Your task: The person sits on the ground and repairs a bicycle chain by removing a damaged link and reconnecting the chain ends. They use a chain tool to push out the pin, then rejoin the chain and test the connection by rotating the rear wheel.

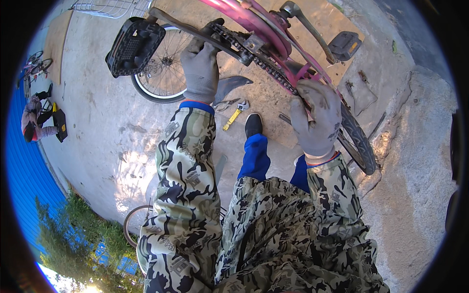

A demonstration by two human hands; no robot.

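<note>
Ground (95, 107): pale concrete; tan board (268, 103) toward twelve o'clock;
Pink bicycle (244, 19): twelve to one o'clock;
Left hand (201, 68): eleven o'clock; the person's gloved fingers curl at crank arm (176, 22) and chain (273, 73); exact hold cannot be told;
Right hand (316, 115): two o'clock; fingers half curled by the chain's lower end; grip hidden, cannot be told.
</note>
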